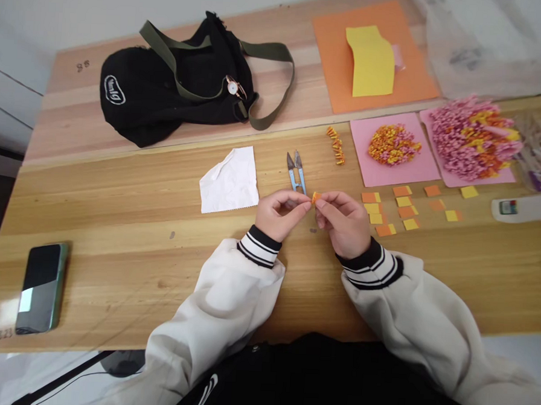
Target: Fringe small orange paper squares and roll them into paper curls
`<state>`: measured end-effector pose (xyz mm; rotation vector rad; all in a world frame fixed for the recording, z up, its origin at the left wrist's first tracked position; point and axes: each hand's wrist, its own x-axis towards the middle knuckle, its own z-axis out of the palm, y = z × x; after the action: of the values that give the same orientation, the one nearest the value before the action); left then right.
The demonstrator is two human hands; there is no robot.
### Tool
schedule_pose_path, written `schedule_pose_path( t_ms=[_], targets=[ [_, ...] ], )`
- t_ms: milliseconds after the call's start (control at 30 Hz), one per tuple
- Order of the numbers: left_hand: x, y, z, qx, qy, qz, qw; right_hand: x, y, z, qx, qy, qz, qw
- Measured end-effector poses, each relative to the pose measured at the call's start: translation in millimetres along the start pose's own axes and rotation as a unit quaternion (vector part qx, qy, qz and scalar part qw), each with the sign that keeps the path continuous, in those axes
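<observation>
Between both hands is a small orange-and-yellow paper piece (316,197), partly hidden by fingertips. My right hand (345,224) pinches it between thumb and fingers. The thumb and forefinger of my left hand (281,215) are closed at its left edge. Just beyond the hands lie blue-handled thread snips (298,178), blades pointing away. Right of my right hand, several small orange and yellow paper pieces (386,230) are laid out in loose columns. Farther back sits a short row of tiny orange-yellow paper bits (335,147), apparently curled.
Two pink sheets (360,168) carry heaps of tiny orange, yellow and pink pieces (473,137). A white glue bottle (528,208) lies at right. Behind are orange (326,48) and yellow sheets (373,63), and a black bag (144,93). White paper (230,182) and a phone (42,287) lie left.
</observation>
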<state>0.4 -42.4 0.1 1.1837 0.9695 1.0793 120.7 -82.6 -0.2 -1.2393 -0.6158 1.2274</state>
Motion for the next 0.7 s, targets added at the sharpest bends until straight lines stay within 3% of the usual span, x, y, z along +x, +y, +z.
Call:
schedule_pose_path(
  t_ms=[700],
  targets=[
    [1.0,-3.7,-2.1,0.041,-0.015,0.013,0.999,-1.7,-3.5,-0.6,0.006,0.016,0.000,1.000]
  ],
)
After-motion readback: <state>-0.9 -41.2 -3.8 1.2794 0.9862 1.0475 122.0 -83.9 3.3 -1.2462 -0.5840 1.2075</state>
